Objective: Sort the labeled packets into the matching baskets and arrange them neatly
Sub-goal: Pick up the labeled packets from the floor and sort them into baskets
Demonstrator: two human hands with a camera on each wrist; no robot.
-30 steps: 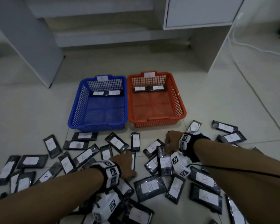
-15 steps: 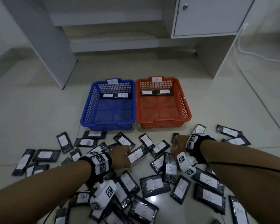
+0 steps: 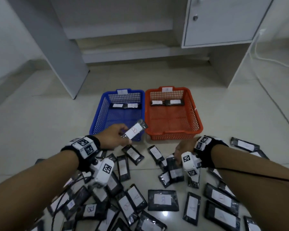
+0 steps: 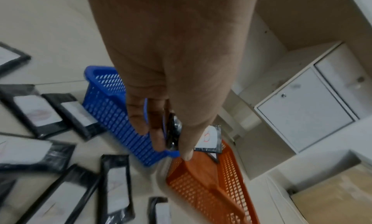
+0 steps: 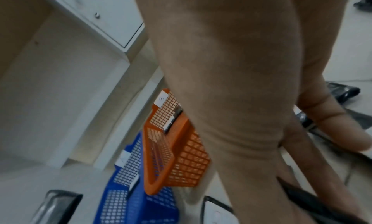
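My left hand (image 3: 123,139) pinches a black packet with a white label marked B (image 3: 135,131) by its near end and holds it over the blue basket's (image 3: 98,117) near right corner. The left wrist view shows that packet (image 4: 209,136) between thumb and fingers, above where the blue basket (image 4: 104,100) meets the orange basket (image 4: 211,195). The orange basket (image 3: 195,117) stands right of the blue one. Each holds two packets at its far end. My right hand (image 3: 178,157) is down on the floor packets (image 3: 173,165). Its fingers (image 5: 302,171) touch a black packet, and their grip is hidden.
Several labelled black packets (image 3: 163,200) lie scattered on the tiled floor in front of the baskets and under both arms. A white cabinet (image 3: 220,22) and a desk side panel (image 3: 62,55) stand behind the baskets. A white cable (image 3: 265,59) runs along the floor at right.
My left hand has lifted the B packet off the floor pile and carried it forward to the baskets. My right hand has stayed low on the packets.
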